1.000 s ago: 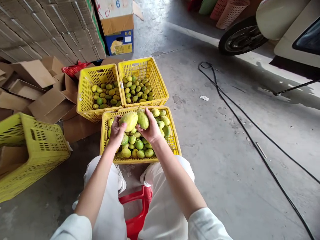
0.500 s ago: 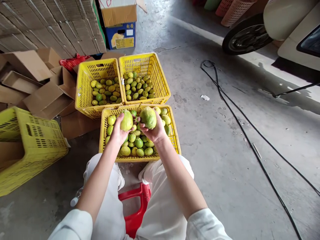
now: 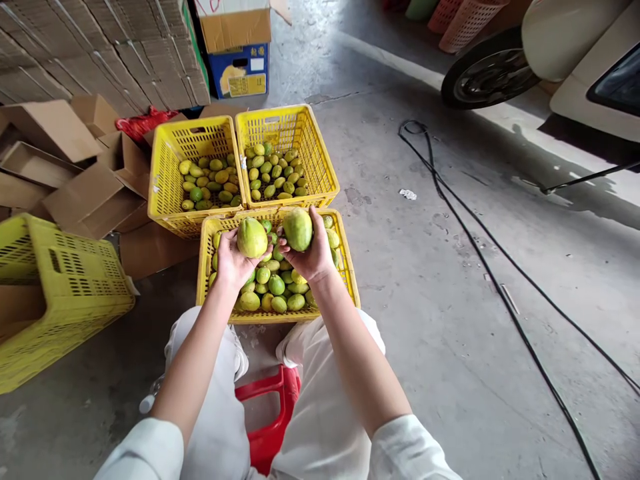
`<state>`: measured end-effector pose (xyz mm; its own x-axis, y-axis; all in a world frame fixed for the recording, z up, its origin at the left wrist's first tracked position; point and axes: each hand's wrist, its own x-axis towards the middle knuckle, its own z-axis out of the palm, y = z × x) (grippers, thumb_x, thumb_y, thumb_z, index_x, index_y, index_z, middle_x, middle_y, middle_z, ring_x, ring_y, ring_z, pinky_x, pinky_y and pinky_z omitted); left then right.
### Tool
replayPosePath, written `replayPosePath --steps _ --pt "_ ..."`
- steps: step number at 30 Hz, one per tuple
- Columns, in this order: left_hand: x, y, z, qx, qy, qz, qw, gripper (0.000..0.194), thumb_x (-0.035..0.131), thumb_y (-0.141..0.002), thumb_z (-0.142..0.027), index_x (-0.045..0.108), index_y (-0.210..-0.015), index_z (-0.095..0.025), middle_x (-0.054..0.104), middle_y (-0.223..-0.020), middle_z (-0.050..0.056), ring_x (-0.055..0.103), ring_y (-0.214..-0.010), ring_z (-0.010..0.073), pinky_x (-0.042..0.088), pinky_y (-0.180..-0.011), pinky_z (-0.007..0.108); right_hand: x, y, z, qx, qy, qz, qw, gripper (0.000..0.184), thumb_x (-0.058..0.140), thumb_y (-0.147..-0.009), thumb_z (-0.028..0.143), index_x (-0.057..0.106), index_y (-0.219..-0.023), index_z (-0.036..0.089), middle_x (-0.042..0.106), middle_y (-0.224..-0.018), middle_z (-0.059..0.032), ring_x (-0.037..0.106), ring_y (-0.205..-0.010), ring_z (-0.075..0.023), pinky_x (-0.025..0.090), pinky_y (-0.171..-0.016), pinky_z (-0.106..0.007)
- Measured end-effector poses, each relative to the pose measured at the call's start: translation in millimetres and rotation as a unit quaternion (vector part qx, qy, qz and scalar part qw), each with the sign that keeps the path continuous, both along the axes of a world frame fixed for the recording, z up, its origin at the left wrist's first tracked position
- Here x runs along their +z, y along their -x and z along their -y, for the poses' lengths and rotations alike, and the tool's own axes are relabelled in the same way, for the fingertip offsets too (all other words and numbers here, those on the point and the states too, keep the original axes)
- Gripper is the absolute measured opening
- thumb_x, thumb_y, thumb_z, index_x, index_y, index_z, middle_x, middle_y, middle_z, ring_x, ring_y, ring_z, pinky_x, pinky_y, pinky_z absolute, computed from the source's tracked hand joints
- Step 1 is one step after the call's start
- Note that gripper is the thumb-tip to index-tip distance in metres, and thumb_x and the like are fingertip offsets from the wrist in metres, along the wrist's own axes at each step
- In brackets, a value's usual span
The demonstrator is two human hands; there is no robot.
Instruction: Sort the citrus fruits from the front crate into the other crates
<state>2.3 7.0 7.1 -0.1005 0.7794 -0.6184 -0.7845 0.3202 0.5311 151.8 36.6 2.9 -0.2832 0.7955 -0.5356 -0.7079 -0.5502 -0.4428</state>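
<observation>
My left hand (image 3: 232, 263) cups a yellow-green papaya (image 3: 252, 238) from below, its fingers partly hidden under the fruit. A greener papaya (image 3: 298, 229) sits in my right hand (image 3: 319, 256), with the thumb up along its right side. Both fruits are held side by side, a small gap apart, over the near yellow crate (image 3: 354, 293). Many green and yellowish papayas (image 3: 277, 285) lie in that crate beneath my hands.
Behind stand two more yellow crates (image 3: 167, 153) (image 3: 320, 150) with papayas in the bottom. A yellow crate (image 3: 85, 267) and cardboard boxes (image 3: 95, 193) are at left. A red stool (image 3: 270, 433) is between my legs. A black cable (image 3: 480, 247) and a vehicle's wheel (image 3: 487, 70) are at right.
Both papayas have been turned in my hands. The right thumb now shows upright beside its fruit, and the left hand has opened flatter beneath its own. The crates stay put.
</observation>
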Motion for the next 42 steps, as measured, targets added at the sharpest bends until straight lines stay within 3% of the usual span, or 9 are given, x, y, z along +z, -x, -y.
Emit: replayPosePath --steps 6,12,15,18,23,30,34,37,42 --pt "-19.6 3.0 1.2 -0.033 -0.036 -0.033 0.998 0.024 0.087 -0.091 -0.042 0.071 -0.096 -0.026 0.078 -0.095 0.007 0.083 -0.096 0.0258 0.066 -0.066 0.029 0.6 1.8 1.8 0.004 -0.018 0.046 0.999 0.061 0.062 -0.107 0.084 0.064 -0.093 0.024 0.073 -0.080 -0.0018 0.052 -0.058 -0.0123 0.035 -0.041 -0.018" --pt "-29.4 8.7 0.5 -0.036 -0.052 -0.071 0.995 0.039 0.090 -0.089 -0.058 0.067 -0.100 -0.027 0.077 -0.097 0.006 0.077 -0.125 0.0354 0.070 -0.102 0.047 7.4 1.8 3.8 -0.025 0.011 0.064 0.998 0.019 0.075 -0.106 0.044 0.069 -0.112 0.027 0.076 -0.094 0.0008 0.073 -0.072 -0.0167 0.063 -0.057 -0.024" --pt "-27.3 7.6 -2.6 -0.032 -0.052 -0.084 0.995 0.050 0.089 -0.089 -0.071 0.068 -0.100 -0.026 0.078 -0.094 0.006 0.077 -0.115 0.0338 0.069 -0.100 0.047 11.2 0.7 5.6 -0.043 -0.022 0.056 0.997 0.033 0.076 -0.097 0.028 0.068 -0.128 0.033 0.077 -0.103 0.0034 0.080 -0.080 -0.0180 0.070 -0.067 -0.029" --pt "-22.7 5.0 -5.0 -0.036 -0.041 -0.075 0.996 0.041 0.086 -0.093 -0.064 0.072 -0.100 -0.027 0.078 -0.090 0.004 0.079 -0.097 0.0288 0.071 -0.090 0.046 15.5 0.6 6.7 -0.016 -0.023 0.054 0.998 0.031 0.072 -0.100 0.029 0.066 -0.130 0.031 0.078 -0.097 0.0025 0.081 -0.079 -0.0188 0.069 -0.066 -0.028" --pt "-13.8 2.9 -4.2 -0.038 -0.009 -0.040 0.998 0.022 0.075 -0.104 -0.048 0.073 -0.099 -0.027 0.077 -0.085 0.001 0.076 -0.077 0.0219 0.071 -0.079 0.041 17.6 2.3 7.3 0.024 -0.013 0.063 0.998 0.018 0.072 -0.105 0.040 0.070 -0.113 0.024 0.082 -0.096 -0.0043 0.080 -0.082 -0.0182 0.047 -0.048 -0.019" --pt "-15.8 5.9 -2.0 -0.049 -0.013 -0.051 0.997 0.026 0.089 -0.093 -0.044 0.073 -0.098 -0.024 0.079 -0.092 0.006 0.078 -0.078 0.0195 0.060 -0.055 0.023 6.1 4.0 7.0 -0.013 -0.039 0.069 0.997 0.031 0.080 -0.085 0.017 0.069 -0.112 0.026 0.077 -0.097 0.0017 0.078 -0.086 -0.0166 0.064 -0.069 -0.021" --pt "-25.1 6.7 -2.7 -0.067 -0.019 -0.057 0.996 0.024 0.087 -0.091 -0.043 0.073 -0.098 -0.025 0.080 -0.095 0.006 0.082 -0.080 0.0206 0.056 -0.048 0.019 0.9 0.8 6.8 -0.004 -0.092 0.103 0.990 0.038 0.082 -0.091 0.032 0.067 -0.126 0.030 0.071 -0.087 0.0077 0.064 -0.058 -0.0121 0.051 -0.050 -0.020" --pt "-28.3 8.0 -2.8 -0.067 -0.029 -0.055 0.996 0.025 0.088 -0.089 -0.044 0.073 -0.098 -0.026 0.081 -0.097 0.007 0.085 -0.089 0.0236 0.059 -0.051 0.020 3.7 0.5 7.2 0.023 -0.086 0.120 0.989 0.027 0.078 -0.098 0.043 0.071 -0.118 0.027 0.073 -0.084 0.0051 0.060 -0.056 -0.0111 0.046 -0.048 -0.020" --pt "-30.1 9.1 -1.9 -0.044 -0.039 -0.061 0.996 0.024 0.090 -0.083 -0.029 0.074 -0.101 -0.027 0.082 -0.101 0.007 0.084 -0.103 0.0269 0.072 -0.073 0.029 6.5 3.3 7.0 0.001 -0.045 0.104 0.994 0.018 0.083 -0.093 0.031 0.073 -0.107 0.026 0.077 -0.099 0.0008 0.073 -0.082 -0.0149 0.061 -0.063 -0.020"
